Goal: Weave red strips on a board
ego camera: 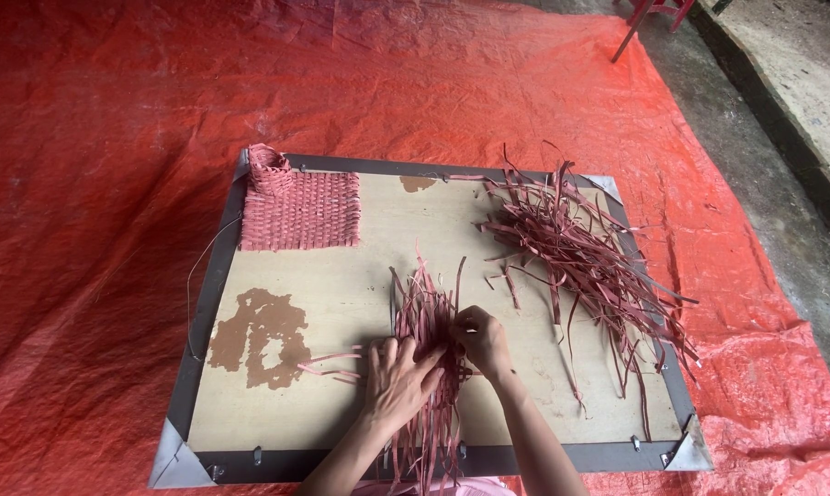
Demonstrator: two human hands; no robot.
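Note:
A framed wooden board (342,276) lies on a red tarp. A bundle of reddish-pink strips (424,317) runs lengthwise down the board's near middle. My left hand (398,378) lies flat on these strips, pressing them down, with a few strips crossing sideways under it. My right hand (481,338) pinches a strip at the bundle's right side, fingers curled. The bundle's lower ends hang past the board's near edge.
A finished woven pink mat (297,207) lies at the board's far left corner. A loose heap of the same strips (585,253) covers the board's right side. The red tarp (94,184) spreads all around; bare concrete (782,184) and a red chair leg (633,29) lie far right.

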